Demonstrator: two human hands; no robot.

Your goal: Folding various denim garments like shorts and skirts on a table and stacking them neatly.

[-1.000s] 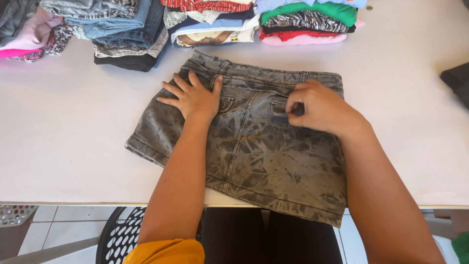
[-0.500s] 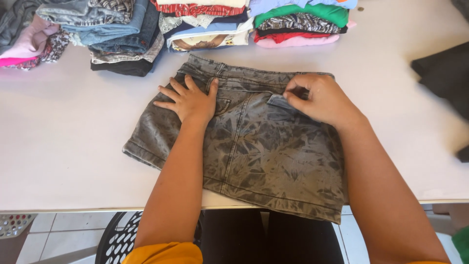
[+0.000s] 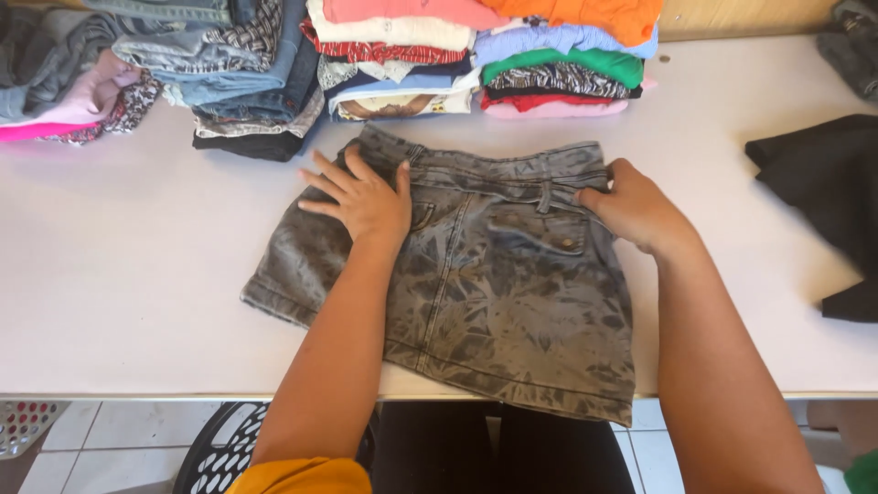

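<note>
A grey acid-washed denim skirt (image 3: 494,284) lies flat on the white table (image 3: 119,284), its waistband toward the far side and its hem hanging slightly over the near edge. My left hand (image 3: 361,197) rests palm down with fingers spread on the skirt's left side near the waistband. My right hand (image 3: 631,206) sits at the skirt's right edge, its fingers curled onto the fabric by the waistband and belt loop, just above a back pocket.
Stacks of folded clothes (image 3: 476,55) line the far side of the table, with jeans (image 3: 229,64) and a loose heap (image 3: 64,82) at the far left. A dark garment (image 3: 823,192) lies at the right. A black laundry basket (image 3: 219,453) stands on the tiled floor below.
My right hand has slid rightward along the waistband to the skirt's right edge. My left hand has stayed pressed on the left side.
</note>
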